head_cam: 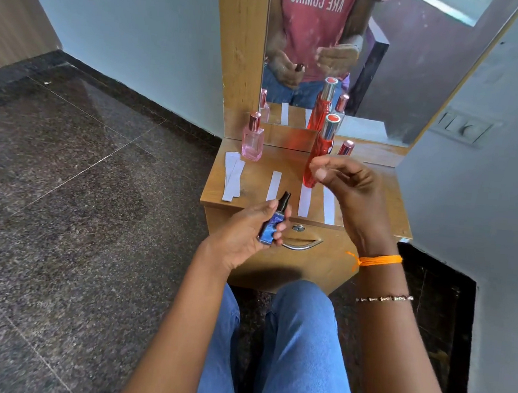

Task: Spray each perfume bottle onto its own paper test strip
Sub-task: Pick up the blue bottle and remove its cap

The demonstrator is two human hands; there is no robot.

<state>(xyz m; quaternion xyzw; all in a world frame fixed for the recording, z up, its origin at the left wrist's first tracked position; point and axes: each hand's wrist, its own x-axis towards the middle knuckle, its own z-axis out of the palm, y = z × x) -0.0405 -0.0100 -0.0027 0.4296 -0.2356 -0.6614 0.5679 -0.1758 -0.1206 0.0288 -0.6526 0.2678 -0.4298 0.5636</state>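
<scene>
A person's left hand (242, 231) grips a small blue glass perfume bottle with a black sprayer (272, 221) at the front edge of the wooden desk (252, 183). The right hand (351, 185), fingers loosely curled and holding nothing, hovers above three white paper test strips (304, 202), beside a tall red bottle (319, 151).

The left hand (244, 229) grips a blue perfume bottle (272, 225) at six o'clock of the wooden dresser top (253, 180); the right hand (351, 185) hovers loosely curled over three paper test strips (304, 202).
</scene>
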